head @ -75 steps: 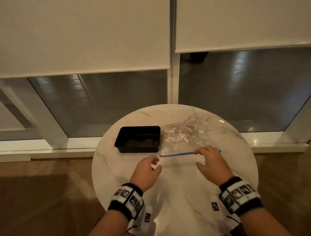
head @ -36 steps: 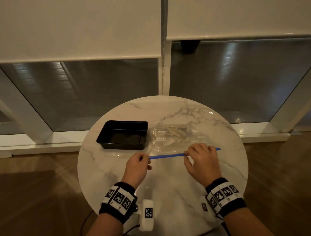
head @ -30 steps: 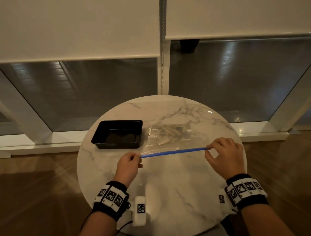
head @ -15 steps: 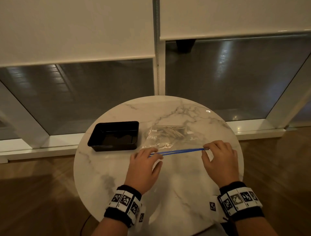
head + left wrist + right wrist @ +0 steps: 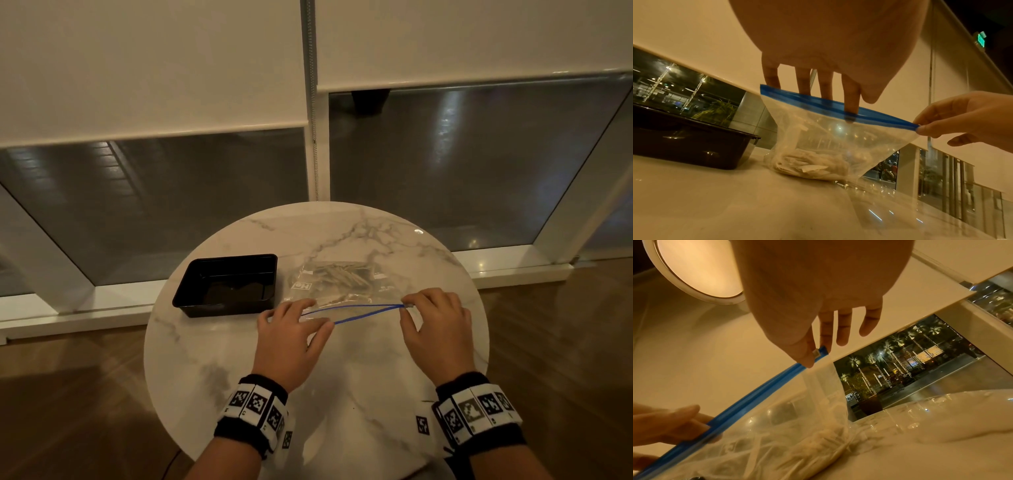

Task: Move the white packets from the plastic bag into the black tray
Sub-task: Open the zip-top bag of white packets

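Note:
A clear plastic bag (image 5: 346, 291) with a blue zip strip (image 5: 363, 310) stands on the round marble table (image 5: 342, 394). Several white packets (image 5: 339, 275) lie bunched at its bottom (image 5: 807, 165) (image 5: 818, 443). The black tray (image 5: 224, 284) sits just left of the bag and looks empty. My left hand (image 5: 308, 318) holds the bag's mouth at its left end, fingers (image 5: 826, 87) behind the near strip and thumb in front. The two strips part there. My right hand (image 5: 407, 310) pinches the strip's right end (image 5: 821, 353) between thumb and forefinger.
The table's edge curves close around the tray and bag, with wooden floor (image 5: 68, 394) below. Behind stand windows with lowered blinds (image 5: 154, 68). The near half of the marble top lies between my wrists.
My right hand slid along the zip strip to its right end. My left hand moved right to the bag's mouth, and the single blue line has split into two.

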The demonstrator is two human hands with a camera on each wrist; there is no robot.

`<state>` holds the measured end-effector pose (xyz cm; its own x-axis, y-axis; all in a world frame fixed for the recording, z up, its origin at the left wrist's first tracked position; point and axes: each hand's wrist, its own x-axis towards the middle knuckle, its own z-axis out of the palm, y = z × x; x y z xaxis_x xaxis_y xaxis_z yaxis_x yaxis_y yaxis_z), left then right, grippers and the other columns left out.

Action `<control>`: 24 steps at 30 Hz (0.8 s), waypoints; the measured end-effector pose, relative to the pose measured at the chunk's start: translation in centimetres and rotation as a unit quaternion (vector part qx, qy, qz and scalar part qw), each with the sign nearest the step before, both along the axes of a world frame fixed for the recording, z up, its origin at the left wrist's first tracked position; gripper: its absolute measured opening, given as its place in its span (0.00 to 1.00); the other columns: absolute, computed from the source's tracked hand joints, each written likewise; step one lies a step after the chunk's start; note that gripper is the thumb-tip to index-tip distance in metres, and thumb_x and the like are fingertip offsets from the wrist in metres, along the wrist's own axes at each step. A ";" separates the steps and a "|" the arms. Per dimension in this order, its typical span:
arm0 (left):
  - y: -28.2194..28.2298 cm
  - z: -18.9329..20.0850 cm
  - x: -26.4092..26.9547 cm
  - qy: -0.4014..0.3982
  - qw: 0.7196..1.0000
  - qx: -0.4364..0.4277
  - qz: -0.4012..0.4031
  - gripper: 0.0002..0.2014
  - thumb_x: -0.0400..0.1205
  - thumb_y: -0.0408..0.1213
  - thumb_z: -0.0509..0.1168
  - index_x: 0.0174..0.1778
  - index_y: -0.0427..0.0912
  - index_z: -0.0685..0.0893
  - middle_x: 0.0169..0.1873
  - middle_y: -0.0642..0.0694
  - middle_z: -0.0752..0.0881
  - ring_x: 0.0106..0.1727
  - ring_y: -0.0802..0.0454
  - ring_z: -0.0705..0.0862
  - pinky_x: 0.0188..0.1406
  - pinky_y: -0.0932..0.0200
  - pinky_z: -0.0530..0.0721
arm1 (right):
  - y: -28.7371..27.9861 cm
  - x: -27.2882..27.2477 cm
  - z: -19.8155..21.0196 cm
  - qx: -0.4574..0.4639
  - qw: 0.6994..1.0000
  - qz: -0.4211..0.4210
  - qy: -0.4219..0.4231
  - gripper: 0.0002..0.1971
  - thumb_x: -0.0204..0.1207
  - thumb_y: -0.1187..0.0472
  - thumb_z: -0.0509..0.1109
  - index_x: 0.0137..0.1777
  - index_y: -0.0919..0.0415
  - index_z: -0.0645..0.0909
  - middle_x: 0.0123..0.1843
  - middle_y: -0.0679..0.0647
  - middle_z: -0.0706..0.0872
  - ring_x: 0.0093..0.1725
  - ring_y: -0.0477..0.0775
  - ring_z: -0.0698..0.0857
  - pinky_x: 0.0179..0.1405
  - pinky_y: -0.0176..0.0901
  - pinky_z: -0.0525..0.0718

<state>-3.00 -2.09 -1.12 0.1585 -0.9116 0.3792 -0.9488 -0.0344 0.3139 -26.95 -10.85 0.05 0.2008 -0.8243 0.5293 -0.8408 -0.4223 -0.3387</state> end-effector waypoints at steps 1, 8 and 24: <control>0.0 0.2 -0.1 -0.002 1.000 0.017 0.007 0.24 0.86 0.64 0.49 0.53 0.65 0.91 0.68 0.62 0.81 0.70 0.56 0.75 0.68 0.42 0.69 | 0.1 0.1 0.1 0.002 1.000 -0.001 0.001 0.09 0.72 0.58 0.78 0.52 0.51 0.88 0.51 0.48 0.83 0.54 0.55 0.79 0.49 0.54 0.79; -2.0 0.7 -0.2 0.034 0.996 0.081 0.004 0.19 0.87 0.38 0.62 0.74 0.55 0.80 0.67 0.57 0.81 0.63 0.49 0.83 0.57 0.43 0.83 | 2.3 3.6 1.4 -0.062 0.974 0.200 -0.082 0.09 0.72 0.66 0.72 0.51 0.58 0.88 0.49 0.50 0.85 0.51 0.54 0.83 0.52 0.48 0.81; -0.9 -0.7 -1.5 0.022 0.989 0.144 -0.025 0.45 0.79 0.35 0.69 0.82 0.66 0.47 0.86 0.53 0.32 0.81 0.40 0.64 0.58 0.46 0.87 | -1.5 10.0 2.1 0.445 0.888 0.101 0.056 0.21 0.89 0.58 0.53 0.76 0.66 0.75 0.74 0.65 0.80 0.73 0.64 0.79 0.71 0.51 0.76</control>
<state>-4.48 -2.95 -1.85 0.1205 -0.9881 0.0959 -0.9375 -0.0814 0.3384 -16.98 -12.39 2.13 0.4032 -0.8471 -0.3462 -0.8273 -0.1757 -0.5335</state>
